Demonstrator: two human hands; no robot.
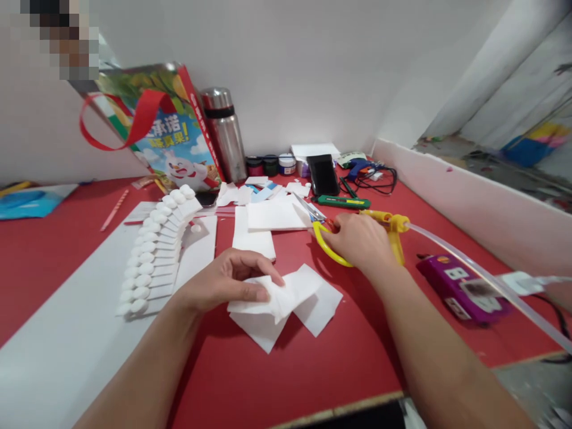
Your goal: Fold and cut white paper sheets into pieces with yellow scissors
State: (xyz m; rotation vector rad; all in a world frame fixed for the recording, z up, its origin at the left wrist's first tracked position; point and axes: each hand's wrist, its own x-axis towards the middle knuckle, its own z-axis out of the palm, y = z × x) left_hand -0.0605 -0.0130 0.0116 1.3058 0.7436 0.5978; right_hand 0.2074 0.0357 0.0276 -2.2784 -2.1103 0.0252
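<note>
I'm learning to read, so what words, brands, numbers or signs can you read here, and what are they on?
"承诺": colourful picture-printed box with a red ribbon handle; a character before it is partly hidden.
"真果!": same box, lower line; its first character is unclear.
"B": glossy purple box; its other marks are blurred.
Too small to read: white marks on the first box's red side, and the small round white-labelled jar.
</note>
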